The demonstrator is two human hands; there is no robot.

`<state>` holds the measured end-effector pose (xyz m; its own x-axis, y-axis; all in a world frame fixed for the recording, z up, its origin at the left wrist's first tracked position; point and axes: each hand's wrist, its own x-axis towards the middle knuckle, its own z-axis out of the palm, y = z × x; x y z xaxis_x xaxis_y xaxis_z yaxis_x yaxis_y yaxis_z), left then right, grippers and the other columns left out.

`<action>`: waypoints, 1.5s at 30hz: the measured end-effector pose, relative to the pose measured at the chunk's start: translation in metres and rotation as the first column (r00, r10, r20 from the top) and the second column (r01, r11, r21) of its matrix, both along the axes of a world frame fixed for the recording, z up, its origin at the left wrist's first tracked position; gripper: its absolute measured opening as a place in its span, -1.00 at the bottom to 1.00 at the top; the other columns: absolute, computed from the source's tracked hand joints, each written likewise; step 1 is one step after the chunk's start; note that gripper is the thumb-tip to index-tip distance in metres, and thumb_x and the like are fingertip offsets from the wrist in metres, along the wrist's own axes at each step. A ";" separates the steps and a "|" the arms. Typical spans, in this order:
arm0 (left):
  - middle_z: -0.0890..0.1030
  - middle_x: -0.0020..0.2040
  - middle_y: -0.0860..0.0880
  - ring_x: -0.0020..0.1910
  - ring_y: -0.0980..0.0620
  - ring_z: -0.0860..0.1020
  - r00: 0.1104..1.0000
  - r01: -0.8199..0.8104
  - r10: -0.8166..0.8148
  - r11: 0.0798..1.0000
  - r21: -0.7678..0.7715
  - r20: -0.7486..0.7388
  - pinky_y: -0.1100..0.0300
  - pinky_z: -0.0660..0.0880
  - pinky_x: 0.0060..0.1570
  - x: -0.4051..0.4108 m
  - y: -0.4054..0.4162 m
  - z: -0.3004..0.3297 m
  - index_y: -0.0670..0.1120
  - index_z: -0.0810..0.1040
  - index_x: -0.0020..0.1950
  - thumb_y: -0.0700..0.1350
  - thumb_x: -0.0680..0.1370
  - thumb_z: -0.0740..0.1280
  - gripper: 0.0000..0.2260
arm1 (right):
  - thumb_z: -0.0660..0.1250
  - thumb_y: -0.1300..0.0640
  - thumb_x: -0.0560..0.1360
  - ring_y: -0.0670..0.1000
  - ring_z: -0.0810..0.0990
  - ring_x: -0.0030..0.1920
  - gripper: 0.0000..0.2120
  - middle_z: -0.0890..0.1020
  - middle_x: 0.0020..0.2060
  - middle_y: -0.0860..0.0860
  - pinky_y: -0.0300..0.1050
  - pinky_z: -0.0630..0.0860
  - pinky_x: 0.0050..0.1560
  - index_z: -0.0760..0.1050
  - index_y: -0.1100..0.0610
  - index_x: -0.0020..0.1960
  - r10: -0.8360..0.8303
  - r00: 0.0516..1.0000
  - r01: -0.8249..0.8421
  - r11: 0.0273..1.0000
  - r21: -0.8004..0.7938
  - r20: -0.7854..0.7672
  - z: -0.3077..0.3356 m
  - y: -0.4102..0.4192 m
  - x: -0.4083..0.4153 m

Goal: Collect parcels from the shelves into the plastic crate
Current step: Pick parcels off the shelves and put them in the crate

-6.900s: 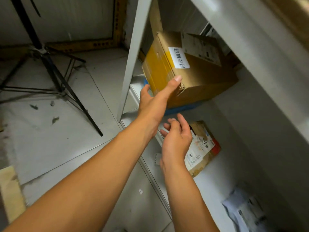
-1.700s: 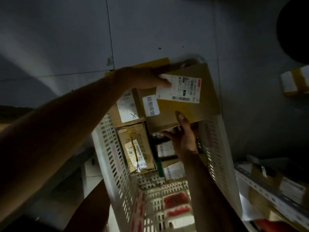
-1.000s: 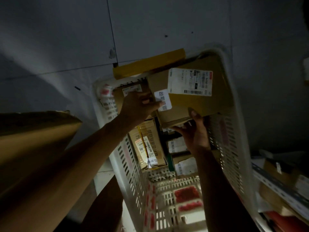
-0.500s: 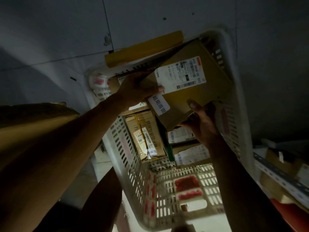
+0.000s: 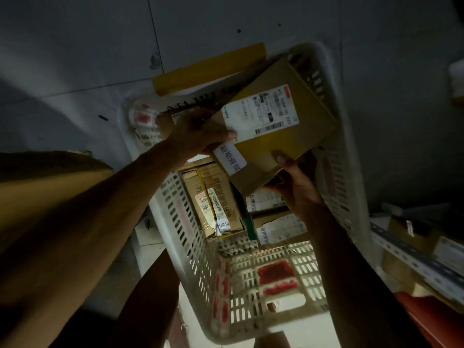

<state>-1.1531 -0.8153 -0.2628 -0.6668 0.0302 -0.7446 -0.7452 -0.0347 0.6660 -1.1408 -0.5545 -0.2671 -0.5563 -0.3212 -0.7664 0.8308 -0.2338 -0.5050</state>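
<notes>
Over the crate (image 5: pixel 334 156), I am gripping a stiff, seemingly light box (image 5: pixel 288 144): left hand (image 5: pixel 198 136) pinching its corner, right hand (image 5: pixel 298 187) cupping beneath.

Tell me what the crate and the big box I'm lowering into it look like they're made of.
Crate: looks like moulded plastic, off-white and matt, judging by the regular slotted walls and rounded rim. Big box, held by the left hand and right hand: apparently brown corrugated cardboard, dull, with folded edges and white paper labels stuck on.
</notes>
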 end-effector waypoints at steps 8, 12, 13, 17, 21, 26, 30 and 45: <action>0.70 0.10 -0.06 0.01 -0.02 0.71 0.996 -0.021 0.021 1.000 -0.004 0.086 0.06 0.68 -0.16 0.095 0.020 0.034 -0.11 0.58 0.24 -0.17 0.42 0.56 -0.60 | 0.73 0.02 0.17 0.24 0.61 0.28 0.12 0.56 0.37 0.10 0.49 0.58 -0.03 0.19 -0.05 0.58 -0.029 0.995 0.009 0.981 0.193 0.098 0.031 0.028 0.077; 0.72 0.05 -0.05 -0.02 -0.07 0.72 0.971 -0.078 0.061 0.995 0.065 0.230 0.06 0.66 -0.14 0.144 0.039 0.044 -0.08 0.61 0.16 -0.10 0.38 0.61 -0.60 | 0.76 -0.04 0.08 0.18 0.63 0.26 0.24 0.60 0.33 0.07 0.44 0.60 -0.02 0.12 -0.08 0.58 0.017 0.981 -0.058 0.976 0.208 0.195 0.044 0.048 0.117; 0.71 0.06 -0.06 0.00 -0.08 0.72 0.965 -0.073 0.051 0.995 0.075 0.255 -0.01 0.66 -0.08 0.154 0.042 0.044 -0.08 0.59 0.17 -0.02 0.32 0.64 -0.52 | 0.74 -0.02 0.12 0.19 0.62 0.28 0.19 0.58 0.35 0.05 0.49 0.57 0.00 0.13 -0.15 0.57 0.026 0.979 -0.068 0.976 0.209 0.200 0.047 0.053 0.124; 0.72 0.04 0.00 -0.01 -0.02 0.72 0.932 -0.143 0.113 0.988 0.063 0.345 -0.06 0.66 0.00 0.180 0.058 0.045 -0.06 0.53 0.18 0.07 0.16 0.65 -0.34 | 0.69 0.08 0.24 0.15 0.65 0.23 0.00 0.64 0.26 -0.03 0.52 0.56 -0.01 0.21 -0.24 0.49 0.086 0.975 -0.134 0.963 0.234 0.206 0.056 0.066 0.137; 0.72 0.03 -0.03 0.01 -0.09 0.71 0.902 -0.263 0.221 0.962 0.068 0.372 -0.16 0.62 0.05 0.186 0.071 0.040 -0.08 0.50 0.16 0.07 0.15 0.67 -0.32 | 0.55 0.26 0.38 0.07 0.65 0.23 -0.14 0.63 0.27 -0.07 0.27 0.66 -0.06 0.24 -0.22 0.50 0.224 0.964 -0.258 0.921 0.291 0.145 0.057 0.073 0.109; 0.72 0.03 -0.08 0.00 -0.11 0.71 0.867 -0.445 0.401 0.890 0.097 0.296 -0.07 0.65 -0.08 0.155 0.088 0.035 -0.06 0.51 0.12 -0.04 0.22 0.65 -0.44 | 0.56 0.21 0.26 0.05 0.68 0.12 -0.14 0.58 0.27 -0.07 0.13 0.67 -0.25 0.24 -0.46 0.28 0.410 0.910 -0.409 0.855 0.320 0.067 0.061 0.059 0.026; 0.69 0.09 -0.07 0.00 -0.01 0.71 0.797 -0.590 0.560 0.802 0.091 0.227 0.03 0.68 -0.10 0.116 0.095 0.022 -0.13 0.47 0.19 -0.15 0.32 0.56 -0.51 | 0.67 0.02 0.17 0.09 0.59 0.25 0.10 0.50 0.37 -0.10 0.26 0.65 0.03 0.10 -0.45 0.48 0.497 0.868 -0.466 0.793 0.391 0.027 0.051 0.035 -0.032; 0.56 0.22 0.10 0.27 0.03 0.54 0.918 -0.340 0.316 0.938 0.065 0.242 -0.01 0.51 0.32 0.056 0.122 -0.012 0.13 0.38 0.45 -0.26 0.58 0.35 -0.50 | 0.32 0.25 0.60 0.05 0.20 0.58 -0.35 0.24 0.60 0.01 0.07 0.32 0.52 0.21 -0.08 0.60 0.776 0.629 -0.481 0.433 0.763 -0.044 -0.009 -0.016 -0.019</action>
